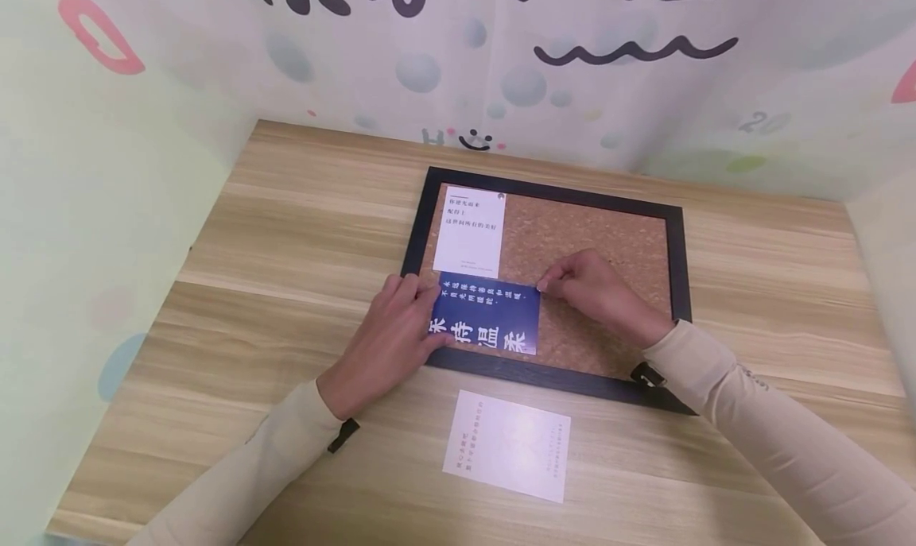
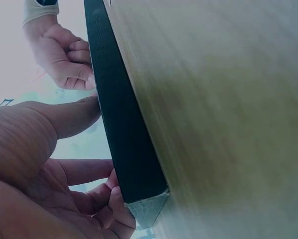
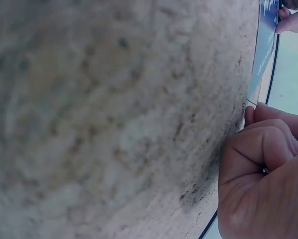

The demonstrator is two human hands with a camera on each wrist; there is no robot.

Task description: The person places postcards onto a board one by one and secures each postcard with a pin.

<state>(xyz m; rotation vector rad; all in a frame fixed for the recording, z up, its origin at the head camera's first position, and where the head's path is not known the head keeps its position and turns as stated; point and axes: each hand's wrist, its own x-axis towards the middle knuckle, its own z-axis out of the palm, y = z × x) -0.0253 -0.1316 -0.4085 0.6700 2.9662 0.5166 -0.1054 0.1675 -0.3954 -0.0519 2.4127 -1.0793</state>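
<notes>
A blue card [image 1: 494, 311] with white writing lies on the cork board [image 1: 601, 244], below a white card [image 1: 468, 236] that has a small round pin head [image 1: 501, 196] at its top right corner. My left hand [image 1: 393, 343] rests at the blue card's left side and presses it with fingertips and thumb. My right hand [image 1: 594, 292] is at the card's upper right corner. Its thumb and index finger pinch a push pin [image 3: 251, 101]; only the thin needle shows, pointing at the board, and its head is hidden by the fingertips.
A black frame [image 1: 558, 377] borders the cork board, which lies flat on the wooden table [image 1: 300, 236]. Another white card [image 1: 508, 447] with small print lies in front of the frame. A printed wall covering [image 1: 444, 69] stands behind the table.
</notes>
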